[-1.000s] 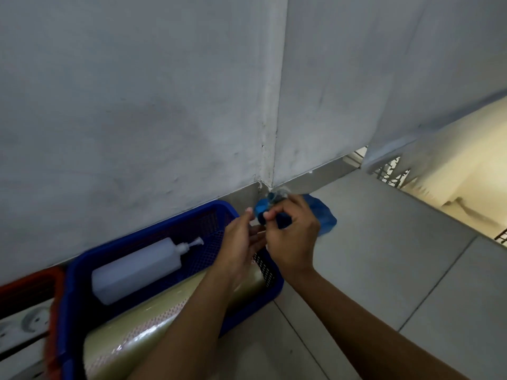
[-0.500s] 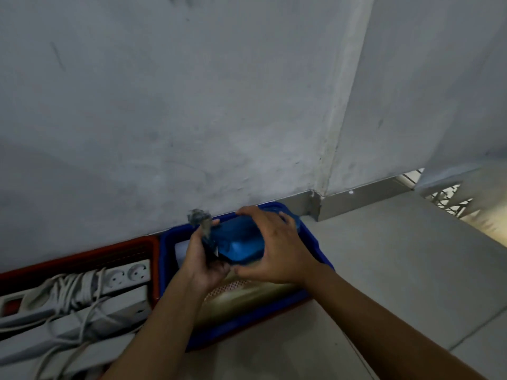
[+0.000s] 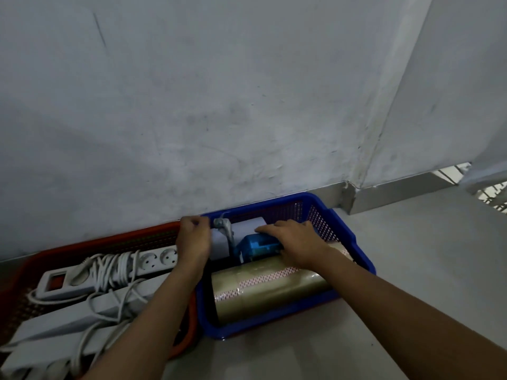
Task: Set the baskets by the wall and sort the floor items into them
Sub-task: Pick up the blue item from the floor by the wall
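Observation:
A blue mesh basket (image 3: 344, 230) stands against the wall with a red basket (image 3: 115, 241) touching its left side. Inside the blue basket lie a stack of brown tape rolls (image 3: 270, 289), a white pump bottle (image 3: 247, 227) and a blue tape dispenser (image 3: 258, 246). My right hand (image 3: 297, 242) rests on top of the dispenser, pressing it down among the contents. My left hand (image 3: 193, 238) is at the basket's back left corner, fingers closed by the dispenser's grey metal end (image 3: 225, 227). The red basket holds white power strips (image 3: 109, 270) with tangled cords.
The grey wall (image 3: 219, 105) rises right behind both baskets and meets a corner at the right. Pale floor tiles (image 3: 411, 270) spread to the right. A stair railing (image 3: 493, 198) shows at the far right edge.
Both hands have carried the blue dispenser from the floor by the corner into the blue basket and lowered it. The view has swung left, showing the red basket.

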### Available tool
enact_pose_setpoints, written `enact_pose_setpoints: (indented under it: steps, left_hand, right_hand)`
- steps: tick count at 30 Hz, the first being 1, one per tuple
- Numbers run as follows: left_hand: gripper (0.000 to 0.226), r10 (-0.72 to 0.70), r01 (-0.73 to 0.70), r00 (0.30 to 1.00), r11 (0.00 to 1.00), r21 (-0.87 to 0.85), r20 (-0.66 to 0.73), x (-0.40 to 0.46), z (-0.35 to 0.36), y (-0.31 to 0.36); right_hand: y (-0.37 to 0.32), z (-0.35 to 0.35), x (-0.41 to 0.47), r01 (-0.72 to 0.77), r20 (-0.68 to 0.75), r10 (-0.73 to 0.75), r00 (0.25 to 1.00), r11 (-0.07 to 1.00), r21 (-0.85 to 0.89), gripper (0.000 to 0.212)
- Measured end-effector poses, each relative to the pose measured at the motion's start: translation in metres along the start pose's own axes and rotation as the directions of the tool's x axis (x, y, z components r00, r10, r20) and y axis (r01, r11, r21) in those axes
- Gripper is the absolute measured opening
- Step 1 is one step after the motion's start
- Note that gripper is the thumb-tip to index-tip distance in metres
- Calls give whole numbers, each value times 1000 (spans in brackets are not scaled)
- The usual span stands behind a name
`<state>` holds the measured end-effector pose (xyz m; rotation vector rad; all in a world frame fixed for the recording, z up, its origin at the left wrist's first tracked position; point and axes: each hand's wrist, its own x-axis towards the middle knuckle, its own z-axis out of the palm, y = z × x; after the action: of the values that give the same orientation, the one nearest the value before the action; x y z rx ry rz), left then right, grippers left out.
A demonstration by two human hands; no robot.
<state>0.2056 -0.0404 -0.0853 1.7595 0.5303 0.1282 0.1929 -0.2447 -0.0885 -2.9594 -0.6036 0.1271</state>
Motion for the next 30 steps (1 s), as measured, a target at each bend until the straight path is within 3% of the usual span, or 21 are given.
enact_pose_setpoints:
  steps: [1, 3, 4, 6, 8, 12, 15, 18, 21, 24, 30]
  left_hand:
    - [28, 164, -163, 986, 981, 104, -4, -5, 1, -3]
    - [26, 476, -483, 874, 827, 286, 100, -18, 8, -11]
    - [25, 552, -587, 809, 736, 337, 202, -24, 13, -16]
    - [24, 554, -675, 738, 614, 409, 387, -30, 20, -30]
    - [26, 516, -684, 729, 565, 461, 449, -32, 20, -41]
    - [26, 548, -683, 726, 507, 525, 415, -27, 18, -44]
    - [20, 539, -687, 726, 537, 489, 427, -22, 19, -40]
    - [17, 526, -670, 743, 582, 461, 415, -22, 24, -41]
    - [16, 484, -605, 795, 670, 429, 366, -18, 27, -39]
    - [13, 436, -573, 816, 696, 434, 379, -19, 25, -35]
    - [6, 506, -630, 773, 541, 557, 382, -33, 26, -43]
  right_hand:
    - [-2, 2, 3, -1, -13, 1, 1000, 999, 34, 64]
    - [-12, 7, 11, 10, -59, -2, 998, 992, 126, 61]
    - [-16, 10, 14, 24, -73, -13, 997, 988, 155, 55]
    - [-21, 13, 20, 51, -85, -36, 996, 982, 184, 41]
    - [-21, 15, 22, 64, -99, -41, 994, 969, 238, 35]
    - [-15, 23, 17, 40, -164, 19, 986, 936, 349, 32]
    - [-8, 34, 11, -100, -254, 188, 949, 941, 323, 28]
    - [-6, 33, 11, -278, -285, 323, 902, 942, 189, 32]
    - [-13, 26, 18, -270, -264, 287, 921, 958, 99, 33]
    - [-14, 29, 10, -229, -278, 235, 931, 972, 57, 35]
    - [-11, 37, -1, -157, -313, 162, 936, 987, 42, 37]
